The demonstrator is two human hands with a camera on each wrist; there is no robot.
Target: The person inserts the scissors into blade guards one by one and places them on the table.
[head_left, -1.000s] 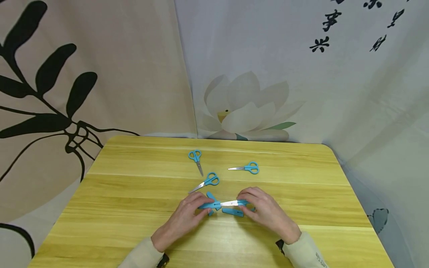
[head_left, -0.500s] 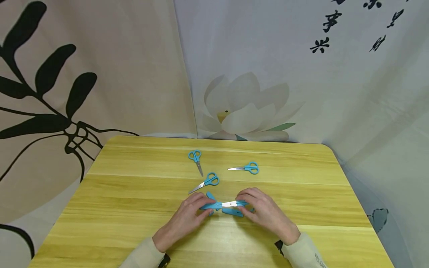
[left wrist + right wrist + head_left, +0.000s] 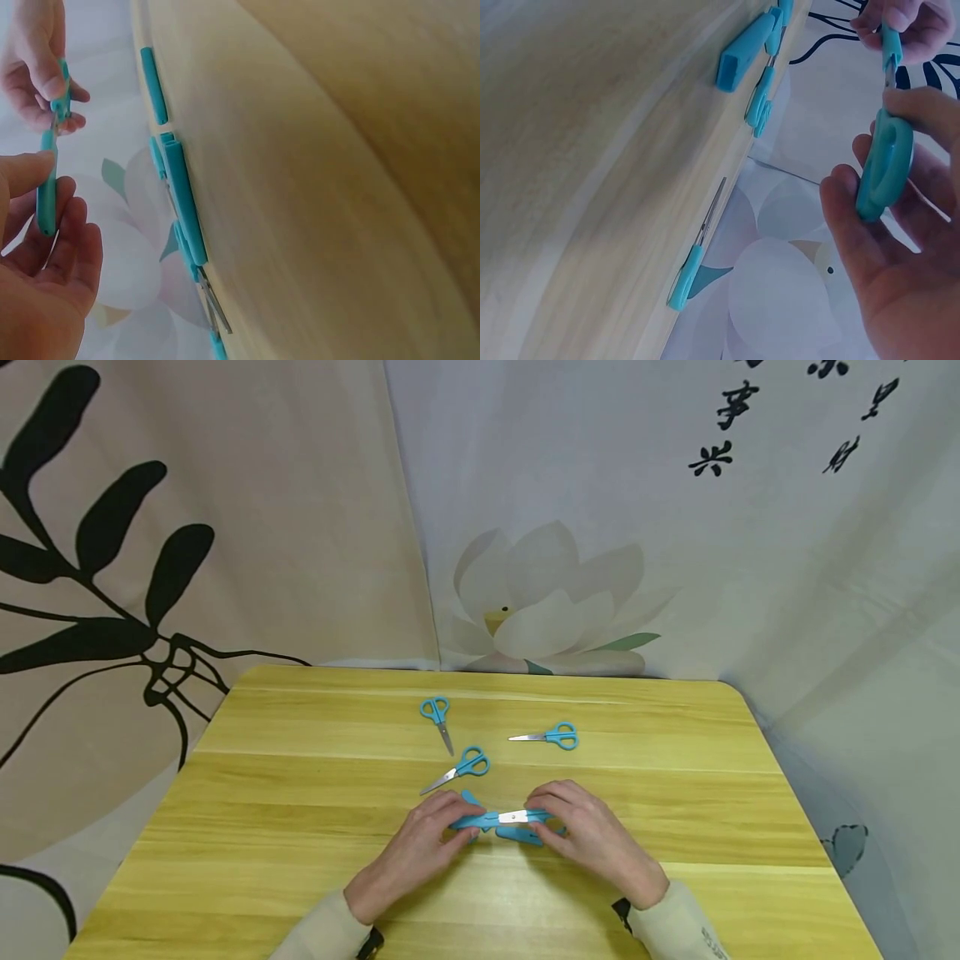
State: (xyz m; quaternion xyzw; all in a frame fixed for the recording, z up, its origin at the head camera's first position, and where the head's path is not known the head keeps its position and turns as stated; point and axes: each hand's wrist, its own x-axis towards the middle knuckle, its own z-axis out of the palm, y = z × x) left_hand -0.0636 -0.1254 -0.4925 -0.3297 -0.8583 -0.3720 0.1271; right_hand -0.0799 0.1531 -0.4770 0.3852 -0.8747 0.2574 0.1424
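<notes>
My left hand [image 3: 420,842] pinches a blue blade cover [image 3: 46,199] between thumb and fingers. From the other side my right hand [image 3: 596,835] holds a pair of scissors [image 3: 885,161] by its light-blue handles. The blade tips are hidden inside the cover, while a short stretch of silver blade [image 3: 513,817] shows between the two hands. Cover and scissors are lined up end to end, raised above the table in both wrist views. Below them on the table lie another blue cover [image 3: 517,835] and one more cover [image 3: 470,797], partly hidden behind the left hand.
Three more blue-handled scissors lie uncovered on the wooden table [image 3: 300,827]: one pair [image 3: 459,769] just beyond the left hand, one [image 3: 437,723] farther back, one [image 3: 546,737] to the right. A printed curtain [image 3: 315,510] hangs behind the table's far edge.
The left hand has shifted slightly right and the right hand slightly left, bringing cover and scissors closer. Less bare blade shows between them now. The scissors and covers on the table stayed put.
</notes>
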